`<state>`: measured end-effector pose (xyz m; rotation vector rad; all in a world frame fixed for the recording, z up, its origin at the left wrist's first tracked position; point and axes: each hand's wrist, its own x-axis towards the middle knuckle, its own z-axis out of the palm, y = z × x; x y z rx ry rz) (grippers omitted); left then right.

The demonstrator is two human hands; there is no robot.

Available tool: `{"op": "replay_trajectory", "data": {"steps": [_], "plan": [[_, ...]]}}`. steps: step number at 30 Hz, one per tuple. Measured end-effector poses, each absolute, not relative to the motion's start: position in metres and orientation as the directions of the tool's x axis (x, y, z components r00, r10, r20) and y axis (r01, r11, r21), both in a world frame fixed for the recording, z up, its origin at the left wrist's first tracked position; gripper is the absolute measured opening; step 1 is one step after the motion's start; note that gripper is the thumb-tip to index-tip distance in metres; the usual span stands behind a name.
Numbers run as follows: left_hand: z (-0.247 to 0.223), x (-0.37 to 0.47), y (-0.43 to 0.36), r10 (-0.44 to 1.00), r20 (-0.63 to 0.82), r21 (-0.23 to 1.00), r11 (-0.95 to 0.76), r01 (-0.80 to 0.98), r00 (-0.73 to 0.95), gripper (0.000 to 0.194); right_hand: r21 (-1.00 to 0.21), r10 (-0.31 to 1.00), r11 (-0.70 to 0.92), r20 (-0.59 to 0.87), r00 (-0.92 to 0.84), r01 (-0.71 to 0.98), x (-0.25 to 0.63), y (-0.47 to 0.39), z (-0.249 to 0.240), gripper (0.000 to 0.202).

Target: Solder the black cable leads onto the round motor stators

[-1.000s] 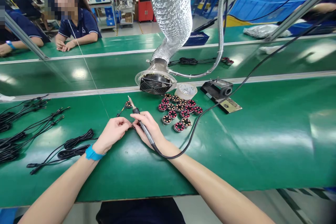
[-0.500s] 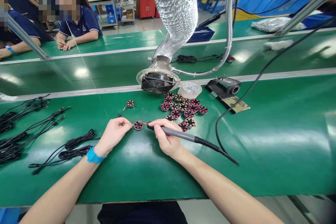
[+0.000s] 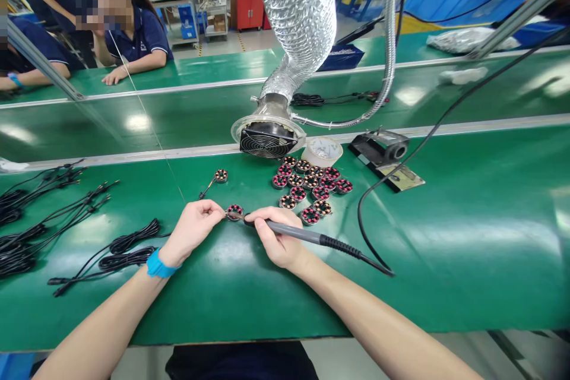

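Observation:
My left hand (image 3: 198,225), a blue band at its wrist, pinches thumb and finger together at the left edge of a small round motor stator (image 3: 234,212) with red windings. A thin solder wire (image 3: 154,127) slants down from above to this hand; its end between the fingertips is mostly hidden. In my right hand (image 3: 278,237) is a grey soldering iron (image 3: 291,230), held like a pen, its tip over the stator's right side. Just beyond the left hand lies another stator (image 3: 221,176) with copper windings and a short lead.
Several stators (image 3: 310,181) cluster right of centre, beside a tape roll (image 3: 322,152). Above them hangs a fan on a silver duct (image 3: 303,6). An iron stand (image 3: 380,148) is at right. Black cables (image 3: 18,255) lie left. A co-worker (image 3: 140,35) sits across the green bench.
My right hand has moved left with the soldering iron, bringing its tip over the stator. My left hand is almost still. Across the bench, the co-worker has raised one hand.

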<state>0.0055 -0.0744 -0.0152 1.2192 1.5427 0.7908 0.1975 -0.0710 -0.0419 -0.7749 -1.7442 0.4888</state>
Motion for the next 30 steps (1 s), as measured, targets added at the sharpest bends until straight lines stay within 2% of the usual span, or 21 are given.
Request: {"op": "replay_trajectory", "data": {"steps": [19, 30], "plan": [[-0.0146, 0.0054, -0.0746, 0.95, -0.313, 0.893, 0.297, 0.338, -0.006, 0.021, -0.696, 0.732, 0.675, 0.675, -0.098, 0.245, 0.1974, -0.0714, -0.0417, 0.02], [-0.0168, 0.0035, -0.0738, 0.944, -0.329, 0.886, 0.312, 0.344, -0.01, 0.023, -0.703, 0.74, 0.667, 0.663, -0.11, 0.246, 0.1967, -0.0703, -0.0425, 0.021]]}}
